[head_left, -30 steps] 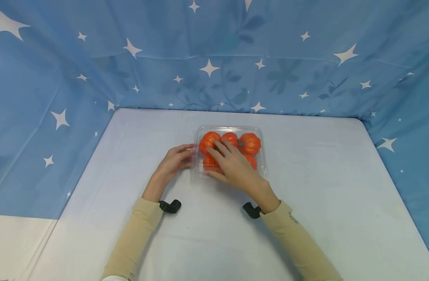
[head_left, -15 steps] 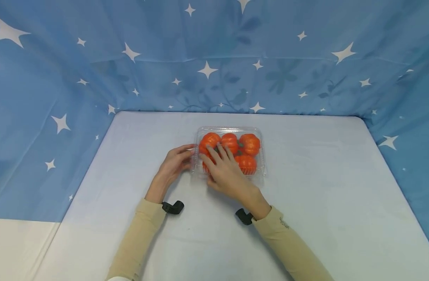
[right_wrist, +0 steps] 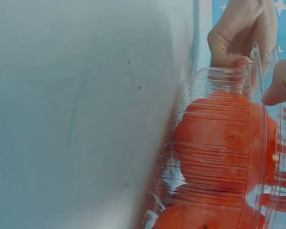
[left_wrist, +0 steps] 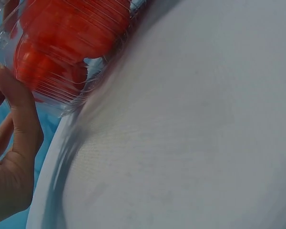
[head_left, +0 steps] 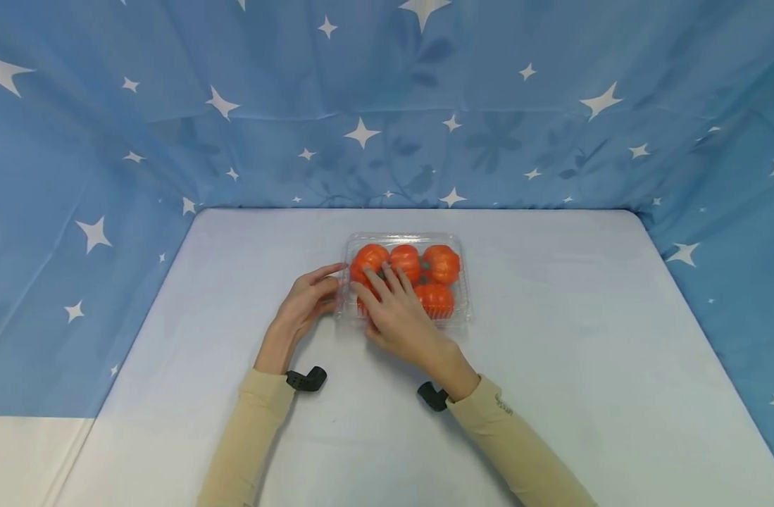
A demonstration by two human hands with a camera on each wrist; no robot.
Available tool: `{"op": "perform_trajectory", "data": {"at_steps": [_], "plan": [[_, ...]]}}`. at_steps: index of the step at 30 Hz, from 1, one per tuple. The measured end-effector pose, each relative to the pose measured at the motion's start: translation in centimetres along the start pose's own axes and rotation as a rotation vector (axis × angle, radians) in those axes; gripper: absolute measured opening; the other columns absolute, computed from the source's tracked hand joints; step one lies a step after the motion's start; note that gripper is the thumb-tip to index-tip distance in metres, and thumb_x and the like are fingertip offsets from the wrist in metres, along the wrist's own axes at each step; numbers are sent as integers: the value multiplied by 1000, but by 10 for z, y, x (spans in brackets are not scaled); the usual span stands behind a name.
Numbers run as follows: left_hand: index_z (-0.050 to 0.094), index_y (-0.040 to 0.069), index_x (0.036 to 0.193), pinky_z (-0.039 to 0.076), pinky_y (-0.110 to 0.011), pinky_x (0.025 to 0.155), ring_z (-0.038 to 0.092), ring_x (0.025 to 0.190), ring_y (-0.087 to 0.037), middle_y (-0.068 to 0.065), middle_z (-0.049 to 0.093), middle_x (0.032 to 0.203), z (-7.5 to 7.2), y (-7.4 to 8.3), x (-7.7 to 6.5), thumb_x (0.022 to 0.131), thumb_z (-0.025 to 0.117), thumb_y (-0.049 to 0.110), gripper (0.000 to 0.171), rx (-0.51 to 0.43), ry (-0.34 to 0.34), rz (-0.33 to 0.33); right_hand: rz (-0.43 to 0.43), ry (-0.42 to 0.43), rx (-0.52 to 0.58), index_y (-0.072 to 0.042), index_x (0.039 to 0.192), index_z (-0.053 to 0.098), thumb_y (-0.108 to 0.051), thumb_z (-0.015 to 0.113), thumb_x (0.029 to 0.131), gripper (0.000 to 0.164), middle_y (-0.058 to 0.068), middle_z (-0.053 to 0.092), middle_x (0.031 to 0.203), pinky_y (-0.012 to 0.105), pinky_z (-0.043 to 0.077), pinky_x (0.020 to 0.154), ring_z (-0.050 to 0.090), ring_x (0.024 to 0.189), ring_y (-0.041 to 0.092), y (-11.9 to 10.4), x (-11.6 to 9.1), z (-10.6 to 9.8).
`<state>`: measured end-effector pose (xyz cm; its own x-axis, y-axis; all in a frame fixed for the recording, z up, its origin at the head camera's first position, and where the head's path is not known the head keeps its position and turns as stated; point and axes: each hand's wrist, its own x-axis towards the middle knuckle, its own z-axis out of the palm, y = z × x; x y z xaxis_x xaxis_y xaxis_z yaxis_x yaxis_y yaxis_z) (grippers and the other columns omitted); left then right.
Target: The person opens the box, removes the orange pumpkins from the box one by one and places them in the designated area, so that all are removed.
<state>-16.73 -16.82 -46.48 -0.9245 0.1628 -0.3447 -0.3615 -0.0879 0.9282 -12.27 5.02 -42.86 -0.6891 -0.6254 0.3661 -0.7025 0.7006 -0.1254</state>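
A clear plastic clamshell box (head_left: pixel 466 303) stands at the middle back of the table. Several orange-red, ribbed pumpkins (head_left: pixel 442 265) with green stems show inside it. My left hand (head_left: pixel 298 308) is at the box's left end, fingertips and thumb right at the rim. In the left wrist view its thumb (left_wrist: pixel 21 105) lies against the box's corner. My right hand (head_left: pixel 399 324) rests across the lid's front left, fingers spread, covering some pumpkins. In the right wrist view the right thumb (right_wrist: pixel 282 83) is at the lid's edge, where lid and base flanges show a narrow gap.
A white cloth covers the table (head_left: pixel 551 338). Behind it and at both sides hangs a blue curtain (head_left: pixel 488 105) with white stars. Each wrist wears a small black camera (head_left: pixel 307 379).
My right hand has slid left and toward the front over the lid, uncovering the front right pumpkin. The left hand stays at the box's left end. The whole head view has shifted slightly.
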Motion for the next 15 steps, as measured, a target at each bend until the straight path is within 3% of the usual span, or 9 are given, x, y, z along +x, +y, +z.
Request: {"op": "perform_trajectory", "data": {"at_steps": [6, 15], "plan": [[46, 15, 155, 40, -20, 61, 49, 77, -9, 4, 66, 95, -2, 0, 0, 101, 63, 11, 56, 36, -34, -21, 9, 0, -19, -9, 143, 55, -20, 83, 86, 64, 22, 54, 148, 64, 38, 115, 49, 138, 52, -2, 1, 2], [41, 14, 158, 42, -21, 60, 48, 72, -9, 6, 59, 85, 1, 3, 3, 100, 58, 3, 61, 43, -69, -24, 17, -2, -21, -11, 143, 55, -21, 84, 86, 65, 20, 56, 148, 64, 38, 115, 49, 138, 51, -1, -3, -3]]}}
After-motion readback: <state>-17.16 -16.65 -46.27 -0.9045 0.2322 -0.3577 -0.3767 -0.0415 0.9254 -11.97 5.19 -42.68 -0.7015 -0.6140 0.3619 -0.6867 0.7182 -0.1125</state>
